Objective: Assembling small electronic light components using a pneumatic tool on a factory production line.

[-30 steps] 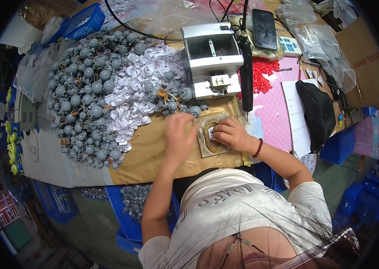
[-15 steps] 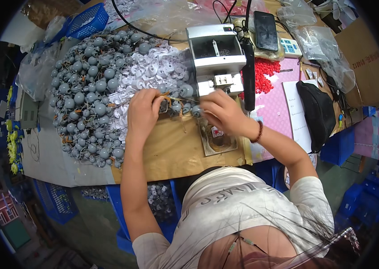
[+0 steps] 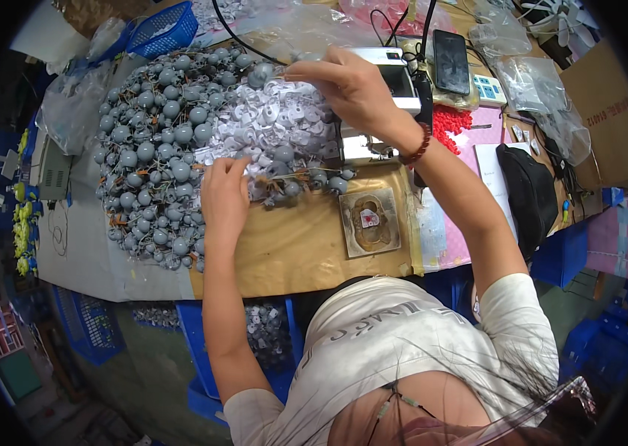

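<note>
Cluttered with parts, the counter [image 3: 91, 253] runs across the view, part of it covered by a brown paper sheet [image 3: 299, 245]. Largest on it is the heap of grey ball-shaped parts [image 3: 150, 163], spread over the left half, with thin wires among them. Beside that heap, toward the middle, lies a smaller pile of white plastic pieces [image 3: 277, 123]. Behind the pile stands a small white machine [image 3: 381, 97], partly hidden by the right arm. A black pouch [image 3: 529, 193] rests on the right side of the counter, and a blue basket [image 3: 161, 28] sits at the far left corner. A square metal jig [image 3: 370, 221] lies flat on the brown paper, near the body. A black phone [image 3: 451, 61] lies beyond the machine, close to a patch of small red pieces [image 3: 451, 126].

The left hand [image 3: 225, 199] lies palm down at the near edge of the white pile, fingers loosely spread over the pieces; whether it grips anything cannot be told. The right hand [image 3: 347, 85] reaches over the far edge of the white pile, its fingertips pinched together on something too small to make out.
</note>
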The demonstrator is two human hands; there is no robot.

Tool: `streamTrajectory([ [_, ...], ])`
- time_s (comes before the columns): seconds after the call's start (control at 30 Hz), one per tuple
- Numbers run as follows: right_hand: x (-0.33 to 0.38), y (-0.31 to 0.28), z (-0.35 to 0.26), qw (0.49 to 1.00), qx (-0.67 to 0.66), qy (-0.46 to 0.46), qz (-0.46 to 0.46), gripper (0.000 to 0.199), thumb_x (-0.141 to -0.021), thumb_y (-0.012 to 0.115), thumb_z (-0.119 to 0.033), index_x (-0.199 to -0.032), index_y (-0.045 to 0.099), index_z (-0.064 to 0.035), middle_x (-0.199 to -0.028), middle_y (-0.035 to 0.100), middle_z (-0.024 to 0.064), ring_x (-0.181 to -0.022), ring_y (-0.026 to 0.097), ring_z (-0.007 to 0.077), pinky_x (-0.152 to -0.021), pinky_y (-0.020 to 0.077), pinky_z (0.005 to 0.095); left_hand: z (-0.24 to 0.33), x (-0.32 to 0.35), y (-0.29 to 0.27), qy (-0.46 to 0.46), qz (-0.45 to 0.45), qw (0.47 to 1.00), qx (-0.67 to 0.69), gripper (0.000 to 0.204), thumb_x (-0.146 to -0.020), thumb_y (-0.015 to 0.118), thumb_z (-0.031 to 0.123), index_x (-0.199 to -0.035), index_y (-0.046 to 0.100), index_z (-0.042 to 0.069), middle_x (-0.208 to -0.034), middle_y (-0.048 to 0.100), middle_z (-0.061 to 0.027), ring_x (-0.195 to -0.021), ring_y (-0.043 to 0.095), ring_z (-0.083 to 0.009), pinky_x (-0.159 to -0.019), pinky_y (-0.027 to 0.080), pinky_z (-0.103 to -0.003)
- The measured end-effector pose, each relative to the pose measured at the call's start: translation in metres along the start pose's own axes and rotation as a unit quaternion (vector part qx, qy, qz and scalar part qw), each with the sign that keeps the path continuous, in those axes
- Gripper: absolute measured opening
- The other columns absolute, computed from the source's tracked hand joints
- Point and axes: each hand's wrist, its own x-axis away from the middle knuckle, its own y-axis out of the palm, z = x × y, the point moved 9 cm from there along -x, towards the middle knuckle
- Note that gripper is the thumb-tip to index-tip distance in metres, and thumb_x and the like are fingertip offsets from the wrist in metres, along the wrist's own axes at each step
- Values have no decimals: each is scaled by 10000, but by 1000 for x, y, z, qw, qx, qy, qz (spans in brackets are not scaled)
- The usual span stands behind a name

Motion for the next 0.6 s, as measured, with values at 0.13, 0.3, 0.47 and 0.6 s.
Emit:
streamTrajectory([
  [0.13,16,-13,-2,970,-217,22,-109,285,-873,623,0,-1128,730,-66,-1014,701,96,-948,663,216,-823,544,334,31,-17,-28,9,89,975,205,429,-880,699,81,-1301,622,78,-1202,576,-153,-1148,559,-330,-991,446,-419],
  [0.3,58,-25,-28,868,-428,62,-244,196,-879,540,-3,-1003,682,48,-1077,671,137,-1040,635,202,-940,502,331,82,-28,-49,81,148,921,350,644,-862,780,234,-1412,513,30,-1348,542,-181,-1271,516,-332,-1072,411,-406],
  [0.47,104,-14,-45,710,-606,193,-303,189,-941,531,13,-1122,578,37,-1051,574,75,-807,573,119,-695,480,268,135,-19,3,76,-68,855,508,750,-804,836,217,-1441,480,41,-1324,585,-154,-1217,571,-283,-1037,446,-379],
  [0.6,122,-17,-34,743,-552,239,-294,359,-958,500,30,-1314,539,1,-1119,617,54,-782,548,66,-686,498,241,140,13,49,-49,-196,819,537,634,-808,801,122,-1378,539,36,-1169,656,-107,-1048,642,-188,-908,509,-318],
])
